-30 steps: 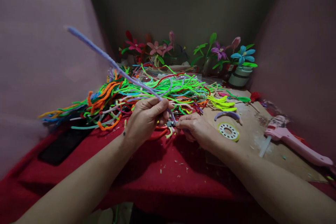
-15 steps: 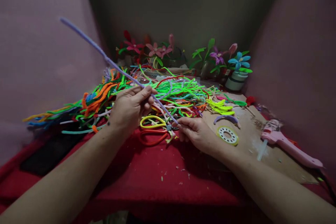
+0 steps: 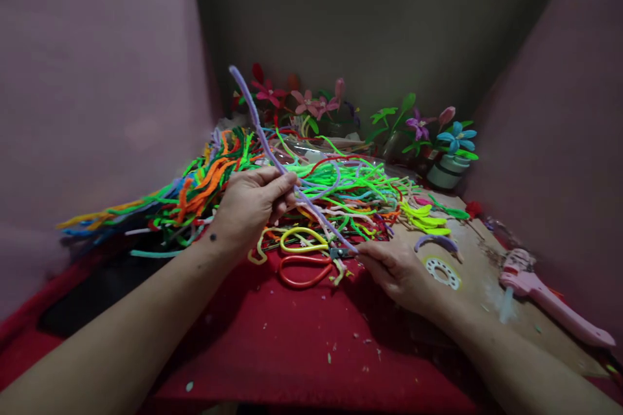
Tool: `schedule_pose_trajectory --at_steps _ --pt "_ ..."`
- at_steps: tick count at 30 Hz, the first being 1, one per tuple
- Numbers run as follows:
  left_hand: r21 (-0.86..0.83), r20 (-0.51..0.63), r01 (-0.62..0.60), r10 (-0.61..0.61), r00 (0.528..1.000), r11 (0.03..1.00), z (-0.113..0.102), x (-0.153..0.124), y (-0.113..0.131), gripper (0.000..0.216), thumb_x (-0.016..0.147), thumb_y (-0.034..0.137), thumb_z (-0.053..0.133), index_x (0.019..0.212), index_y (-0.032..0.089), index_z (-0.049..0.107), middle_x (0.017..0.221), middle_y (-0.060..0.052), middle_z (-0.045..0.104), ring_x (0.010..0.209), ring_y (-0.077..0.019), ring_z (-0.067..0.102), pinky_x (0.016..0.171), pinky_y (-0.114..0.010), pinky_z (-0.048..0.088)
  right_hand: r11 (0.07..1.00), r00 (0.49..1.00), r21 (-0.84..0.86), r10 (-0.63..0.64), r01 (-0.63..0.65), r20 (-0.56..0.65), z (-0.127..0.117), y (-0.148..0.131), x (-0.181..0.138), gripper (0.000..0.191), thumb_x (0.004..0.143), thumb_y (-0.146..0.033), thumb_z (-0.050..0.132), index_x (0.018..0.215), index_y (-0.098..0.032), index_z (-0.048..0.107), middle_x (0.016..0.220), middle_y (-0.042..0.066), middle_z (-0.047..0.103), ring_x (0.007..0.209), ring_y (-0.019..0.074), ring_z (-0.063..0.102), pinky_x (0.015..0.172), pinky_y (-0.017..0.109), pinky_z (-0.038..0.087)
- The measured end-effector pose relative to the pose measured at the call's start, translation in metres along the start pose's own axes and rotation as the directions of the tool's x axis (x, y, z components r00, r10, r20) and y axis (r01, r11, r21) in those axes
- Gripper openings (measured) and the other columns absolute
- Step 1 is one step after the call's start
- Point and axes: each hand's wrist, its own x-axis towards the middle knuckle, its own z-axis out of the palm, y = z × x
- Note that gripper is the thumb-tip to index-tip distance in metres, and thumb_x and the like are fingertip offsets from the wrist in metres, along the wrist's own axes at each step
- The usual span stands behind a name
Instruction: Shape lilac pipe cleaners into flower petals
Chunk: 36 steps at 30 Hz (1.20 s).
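A long lilac pipe cleaner (image 3: pixel 265 141) runs slantwise between my hands, its free end rising up and to the left. My left hand (image 3: pixel 256 204) pinches it near the middle between thumb and fingers. At its lower right end, my right hand (image 3: pixel 399 272) grips the tip with closed fingers. Just beneath the stretch between the hands lie scissors (image 3: pixel 305 272) with one yellow and one red handle loop; their blades are partly hidden by the right hand. Behind the hands spreads a heap of pipe cleaners (image 3: pixel 335 178), mostly bright green.
Pipe-cleaner flowers (image 3: pixel 457 137) stand along the back. On the right, a cardboard sheet (image 3: pixel 479 272) carries yellow petal shapes (image 3: pixel 426 217), a white ring with holes (image 3: pixel 442 273) and a pink glue gun (image 3: pixel 549 298). A dark flat object (image 3: pixel 92 298) lies left on the red cloth (image 3: pixel 292 350).
The pipe cleaner's free end has swung upright and to the right, now bent rather than straight. Both hands keep their hold. The whole view has shifted slightly.
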Motion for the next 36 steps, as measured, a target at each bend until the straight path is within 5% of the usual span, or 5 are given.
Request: schedule_pose_trajectory --at_steps 10,17,22,30,36 --pt "-0.031 0.039 0.035 -0.034 0.999 0.999 -0.005 0.000 -0.002 0.016 0.073 0.028 0.064 0.065 0.016 0.057 0.046 0.004 0.048 0.037 -0.0047 0.043 0.036 -0.016 0.032 0.999 0.998 -0.004 -0.047 0.047 -0.036 -0.001 -0.005 0.002 0.017 0.087 -0.014 0.043 0.080 -0.015 0.057 0.056 0.000 0.052 0.049 0.0091 0.046 0.048 0.020 0.034" --pt "-0.156 0.052 0.084 -0.077 0.996 0.984 -0.006 -0.001 -0.008 0.019 0.072 0.028 0.067 0.066 0.015 0.055 0.049 0.004 0.050 0.038 -0.0039 0.043 0.037 -0.014 0.034 0.981 0.986 0.109 0.164 -0.162 -0.016 -0.003 -0.003 0.004 0.020 0.088 -0.023 0.042 0.084 -0.016 0.059 0.054 -0.002 0.051 0.046 0.0096 0.044 0.046 0.021 0.035" --pt "-0.369 0.036 0.056 -0.046 0.998 0.928 -0.008 -0.001 -0.009 0.020 0.069 0.023 0.070 0.063 0.014 0.053 0.046 0.005 0.048 0.037 -0.0044 0.041 0.036 -0.015 0.034 0.885 0.927 0.286 0.372 -0.368 0.043 -0.012 -0.009 0.008 0.023 0.087 -0.034 0.045 0.076 -0.017 0.057 0.054 -0.001 0.053 0.050 0.0109 0.047 0.050 0.022 0.038" --pt "-0.489 0.013 0.038 -0.037 0.999 0.872 -0.001 -0.001 0.009 0.012 0.072 0.019 0.066 0.068 0.011 0.058 0.052 0.003 0.050 0.037 -0.0020 0.039 0.033 -0.013 0.030 0.915 0.944 0.232 0.321 -0.330 0.077 -0.052 -0.023 -0.007 0.032 0.085 -0.036 0.048 0.059 -0.018 0.053 0.053 0.000 0.051 0.051 0.0111 0.046 0.051 0.024 0.036" --pt "-0.467 0.039 0.033 -0.016 0.999 0.884 0.025 -0.010 0.019 0.018 0.066 0.019 0.071 0.078 0.014 0.058 0.055 0.006 0.052 0.037 -0.0019 0.042 0.033 -0.011 0.031 0.773 0.885 0.433 0.385 -0.464 0.261 -0.069 -0.007 -0.022 0.032 0.081 -0.044 0.055 0.068 -0.016 0.064 0.060 0.002 0.060 0.056 0.0121 0.054 0.058 0.025 0.042"
